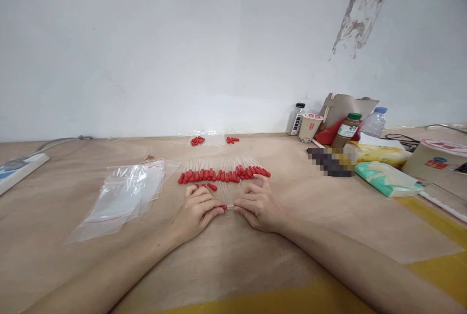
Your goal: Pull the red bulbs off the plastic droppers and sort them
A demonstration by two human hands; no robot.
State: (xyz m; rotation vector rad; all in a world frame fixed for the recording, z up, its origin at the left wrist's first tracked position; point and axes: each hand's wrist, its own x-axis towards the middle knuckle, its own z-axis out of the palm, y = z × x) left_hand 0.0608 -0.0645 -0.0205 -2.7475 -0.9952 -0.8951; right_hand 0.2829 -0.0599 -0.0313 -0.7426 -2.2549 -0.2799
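Two bare forearms (120, 263) extend over the tabletop (222, 265). The left hand (199, 210) pinches a red cap (224, 207); the right hand (258, 205) pinches a clear tube (230, 206). Cap and tube lie in line between the hands, long axis running left to right, cap at the left end; neither hand is clearly nearer. Loose tubes (225, 192) lie just beyond, pointing away from the camera. Farther out, capped tubes (227, 176) form a row, red ends toward the hands. Plastic bags (127, 192) lie to the left. At right rear, a green-capped bottle (346, 131) bears a round logo, a paper cup (310, 128) red print, a black-capped bottle (296, 120) a black-and-white label; lettering is too small to read.
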